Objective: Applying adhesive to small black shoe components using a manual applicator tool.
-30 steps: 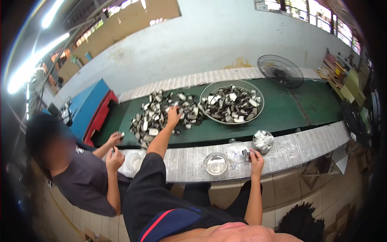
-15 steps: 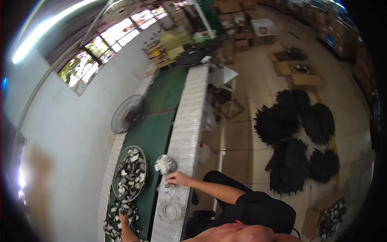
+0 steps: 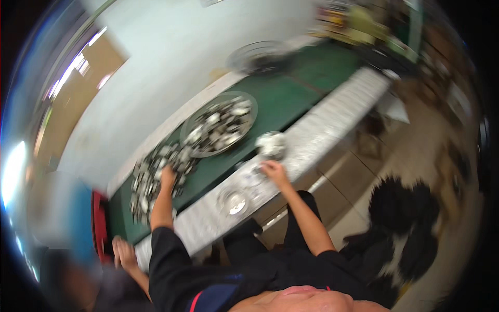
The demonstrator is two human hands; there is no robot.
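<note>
Okay, L hand (image 3: 167, 177) is down in the loose pile of blk-&-white pieces (image 3: 141, 190) on the green belt (image 3: 317, 65), fingertips sunk among them; can't tell if they're pinching one, pic's v. blurry. R hand (image 3: 274, 170) is over the near bench (image 3: 332, 127), fingers drawn in twd the thumb, just beside a round tub (image 3: 278, 155) heaped w/ white pieces (image 3: 270, 141); can't tell whether anything's caught btwn those fingertips. Clear round dish (image 3: 235, 203) sits on the bench to the L of that hand. Up on the belt, right next to the pile, there's a big round basket (image 3: 252, 112), pretty full of the same blk-&-white stuff. Farther along: dark round wire thing (image 3: 262, 58) by the wall side. Lower L, a co-worker's hand (image 3: 125, 253) is near the bench end, close to the red panel (image 3: 99, 218); grip unclear. Over on the R, blk bundles (image 3: 397, 203) lie on the tiled floor (image 3: 340, 195).
</note>
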